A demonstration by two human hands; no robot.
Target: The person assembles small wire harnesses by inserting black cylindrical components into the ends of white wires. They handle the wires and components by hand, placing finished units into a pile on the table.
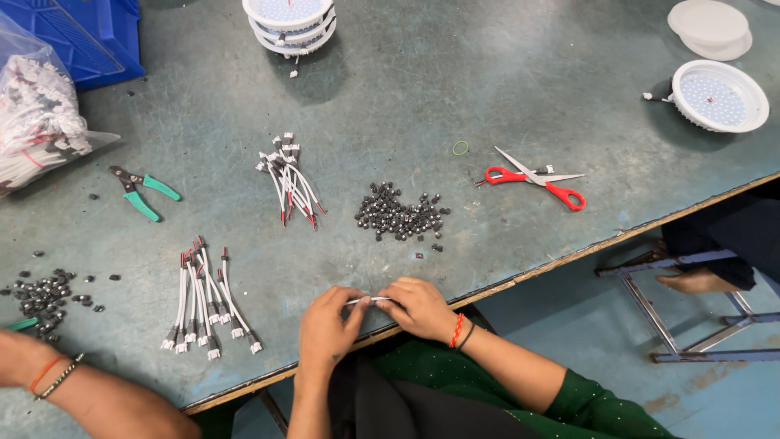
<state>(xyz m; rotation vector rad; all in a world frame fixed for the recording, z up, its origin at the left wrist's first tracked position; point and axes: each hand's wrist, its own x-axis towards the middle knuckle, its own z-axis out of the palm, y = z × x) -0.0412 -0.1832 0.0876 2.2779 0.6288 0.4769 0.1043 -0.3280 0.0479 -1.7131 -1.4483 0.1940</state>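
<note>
Both hands at the near edge of the green worktable: left hand and right hand pinched on the two ends of one short white wire lead, fingers curled shut around it, held just above the table edge. Taking the red-handled scissors as landmark: far to their left, at the table's far left edge, a clear plastic bag stuffed with white leads, and behind it a blue crate. Up and left of the scissors, a stack of round white lamp housings; up and right, one more lamp housing and white lids. Just left of the scissors, a heap of small black caps; farther left, two bundles of leads and green pliers.
</note>
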